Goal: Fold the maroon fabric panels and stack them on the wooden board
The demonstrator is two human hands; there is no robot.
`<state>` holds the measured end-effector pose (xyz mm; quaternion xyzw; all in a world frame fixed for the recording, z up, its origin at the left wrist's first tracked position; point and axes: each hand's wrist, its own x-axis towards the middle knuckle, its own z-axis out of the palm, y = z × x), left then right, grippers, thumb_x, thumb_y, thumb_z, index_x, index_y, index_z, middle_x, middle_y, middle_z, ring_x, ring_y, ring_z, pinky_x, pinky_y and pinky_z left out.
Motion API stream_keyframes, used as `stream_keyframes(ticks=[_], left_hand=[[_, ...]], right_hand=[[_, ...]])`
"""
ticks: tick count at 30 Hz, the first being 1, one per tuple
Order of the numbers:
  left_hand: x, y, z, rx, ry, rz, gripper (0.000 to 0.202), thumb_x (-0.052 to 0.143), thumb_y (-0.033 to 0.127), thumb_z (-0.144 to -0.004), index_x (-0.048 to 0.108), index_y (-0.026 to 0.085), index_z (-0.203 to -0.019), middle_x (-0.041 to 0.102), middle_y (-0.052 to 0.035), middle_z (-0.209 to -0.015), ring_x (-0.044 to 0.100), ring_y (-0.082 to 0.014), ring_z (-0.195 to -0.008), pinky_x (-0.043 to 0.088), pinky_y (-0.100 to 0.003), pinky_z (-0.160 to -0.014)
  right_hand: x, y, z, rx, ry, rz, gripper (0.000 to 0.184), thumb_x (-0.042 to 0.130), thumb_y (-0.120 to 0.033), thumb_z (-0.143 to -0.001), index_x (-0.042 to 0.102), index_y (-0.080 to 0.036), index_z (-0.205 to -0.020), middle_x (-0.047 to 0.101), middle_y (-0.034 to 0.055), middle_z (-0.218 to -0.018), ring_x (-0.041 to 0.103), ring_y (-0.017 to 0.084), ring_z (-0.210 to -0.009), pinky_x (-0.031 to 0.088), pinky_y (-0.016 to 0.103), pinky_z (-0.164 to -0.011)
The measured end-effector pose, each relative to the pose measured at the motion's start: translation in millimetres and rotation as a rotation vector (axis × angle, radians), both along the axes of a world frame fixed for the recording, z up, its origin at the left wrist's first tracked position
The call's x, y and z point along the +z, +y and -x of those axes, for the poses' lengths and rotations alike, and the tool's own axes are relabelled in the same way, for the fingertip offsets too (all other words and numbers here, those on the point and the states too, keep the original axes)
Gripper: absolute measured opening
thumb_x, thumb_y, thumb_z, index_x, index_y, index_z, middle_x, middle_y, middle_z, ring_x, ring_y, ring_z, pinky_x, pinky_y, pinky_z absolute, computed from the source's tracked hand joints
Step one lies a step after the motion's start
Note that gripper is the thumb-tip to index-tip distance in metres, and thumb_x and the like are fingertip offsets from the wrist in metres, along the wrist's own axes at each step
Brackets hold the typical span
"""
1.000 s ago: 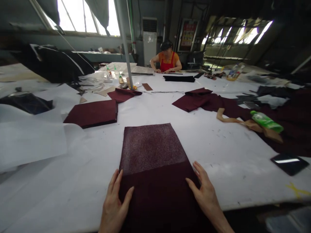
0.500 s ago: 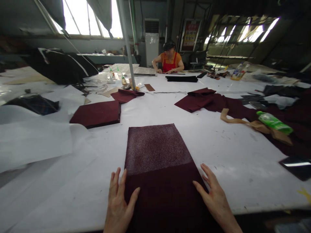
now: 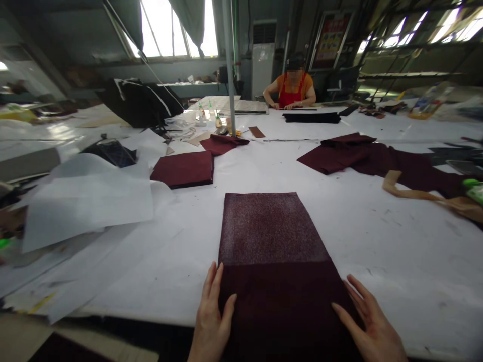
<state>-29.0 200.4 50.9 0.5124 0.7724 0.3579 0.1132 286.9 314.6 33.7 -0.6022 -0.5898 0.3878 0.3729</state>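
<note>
A dark maroon fabric piece [image 3: 283,296] lies flat on the white table in front of me. Its far part is a lighter, speckled section [image 3: 272,226] that ends in a line across the cloth. At the left edge rests my left hand [image 3: 213,314], open, with the thumb over the cloth and the fingers along its side. My right hand [image 3: 372,319] is open at the right edge, its thumb also over the cloth. The near end of the fabric runs out of view at the bottom.
A folded maroon stack [image 3: 183,168] sits beyond to the left, near translucent sheets [image 3: 90,196]. More maroon cloth [image 3: 339,153] and a tan strip [image 3: 411,191] lie to the right. Across the white table [image 3: 264,166], a person in a red apron [image 3: 292,93] works behind a metal pole [image 3: 230,75].
The view has turned left, so the table's contents appear farther right. Both hands remain open at the fabric's edges; the left fingers are closer together.
</note>
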Motion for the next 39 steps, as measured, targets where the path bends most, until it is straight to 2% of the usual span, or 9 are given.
stream_keyframes(ticks=[5,8,12,14,18,22,25,31,39], left_hand=[[22.2,-9,-5,0.017,0.148,0.004,0.066,0.047,0.029,-0.091,0.015,0.027,-0.148,0.017,-0.0068,-0.156,0.019,-0.026,-0.142,0.033,-0.048,-0.111],[38.1,-3,-18,-0.14,0.341,-0.036,0.07,0.052,0.03,-0.089,0.017,0.023,-0.149,0.022,-0.0071,-0.155,0.018,-0.0286,-0.142,0.031,-0.047,-0.112],[36.3,13,-27,-0.509,0.538,0.035,0.072,0.053,0.048,-0.087,0.023,0.024,-0.147,0.031,-0.005,-0.151,0.029,-0.0296,-0.138,0.034,-0.046,-0.11],[28.3,15,-22,-0.577,0.559,0.09,0.074,0.051,0.056,-0.085,0.024,0.025,-0.147,0.033,-0.0042,-0.151,0.034,-0.0288,-0.136,0.037,-0.045,-0.108],[18.5,4,-6,-0.543,0.486,0.097,0.064,0.056,0.044,-0.086,0.034,0.024,-0.143,0.042,-0.0054,-0.145,0.039,-0.027,-0.133,0.04,-0.044,-0.107],[22.6,0,-3,-0.331,0.294,-0.033,0.024,0.055,0.022,-0.088,0.059,0.022,-0.112,0.063,-0.0067,-0.115,0.055,-0.0211,-0.114,0.048,-0.035,-0.097],[27.7,13,0,-0.218,0.164,-0.055,0.013,0.055,0.019,-0.088,0.06,0.022,-0.099,0.061,-0.0067,-0.106,0.057,-0.0203,-0.104,0.05,-0.036,-0.091],[33.6,37,34,-0.202,0.078,0.051,0.023,0.066,0.02,-0.078,0.058,0.022,-0.1,0.049,-0.0082,-0.133,0.044,-0.0262,-0.125,0.042,-0.046,-0.102],[35.0,47,56,-0.361,0.1,0.112,0.03,0.072,0.023,-0.071,0.059,0.022,-0.099,0.029,-0.0071,-0.152,0.02,-0.0284,-0.141,0.023,-0.053,-0.114]], right_hand=[[27.5,-4,3,0.035,-0.331,-0.215,0.078,0.056,-0.06,-0.077,0.032,-0.026,-0.144,0.037,0.0068,-0.147,0.045,0.036,-0.126,0.033,0.054,-0.109],[43.8,-2,19,0.15,-0.466,-0.455,0.074,0.049,-0.054,-0.085,0.023,-0.026,-0.148,0.026,0.0037,-0.153,0.029,0.034,-0.137,0.025,0.055,-0.113],[25.0,1,33,0.441,-0.596,-0.535,0.071,0.053,-0.05,-0.085,0.025,-0.032,-0.147,0.033,0.0001,-0.15,0.031,0.034,-0.136,0.027,0.056,-0.111],[8.4,2,29,0.535,-0.647,-0.488,0.07,0.056,-0.051,-0.083,0.029,-0.032,-0.146,0.039,-0.0001,-0.147,0.036,0.034,-0.133,0.032,0.055,-0.108],[3.1,5,20,0.456,-0.548,-0.495,0.054,0.054,-0.044,-0.086,0.045,-0.029,-0.137,0.052,0.0031,-0.136,0.046,0.032,-0.126,0.04,0.051,-0.102],[31.1,12,39,0.302,-0.39,-0.482,0.026,0.054,-0.04,-0.087,0.063,-0.03,-0.108,0.065,0.005,-0.105,0.06,0.027,-0.101,0.046,0.044,-0.09],[51.5,21,75,0.433,-0.316,-0.374,0.017,0.056,-0.039,-0.087,0.064,-0.028,-0.097,0.064,0.0041,-0.097,0.06,0.024,-0.093,0.048,0.038,-0.081],[65.6,34,151,0.751,-0.275,-0.312,0.004,0.059,-0.022,-0.084,0.06,-0.024,-0.087,0.061,0.0024,-0.089,0.057,0.022,-0.089,0.041,0.038,-0.08],[52.1,27,196,0.783,-0.406,-0.499,0.01,0.061,-0.017,-0.081,0.058,-0.024,-0.086,0.059,0.0004,-0.085,0.055,0.021,-0.086,0.035,0.037,-0.078]])
